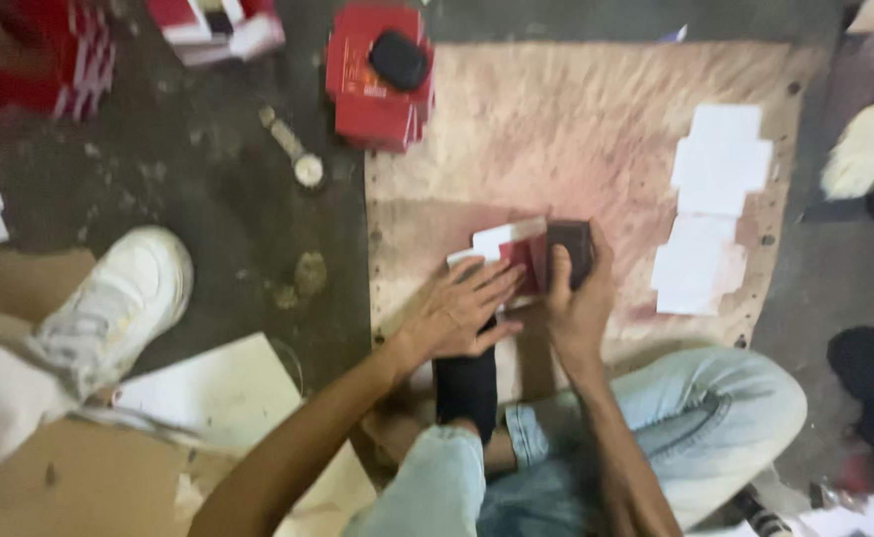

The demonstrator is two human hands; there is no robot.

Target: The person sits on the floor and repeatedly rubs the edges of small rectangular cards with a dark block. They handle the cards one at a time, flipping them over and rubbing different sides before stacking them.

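Observation:
I sit on the floor with a stained brown board (576, 129) in front of me. My left hand (462, 313) lies flat, fingers spread, on a red and white card piece (511, 249) on the board. My right hand (578, 298) grips a small dark block (571, 244) pressed against the right side of that piece. My black-socked foot (467, 388) rests just below my left hand.
White paper pieces (710, 214) lie in a row on the board's right. A stack of red cards (377, 85) with a black object on top sits at the board's far left corner. Another person's white shoe (118, 298) rests at left, near cardboard sheets (218, 398).

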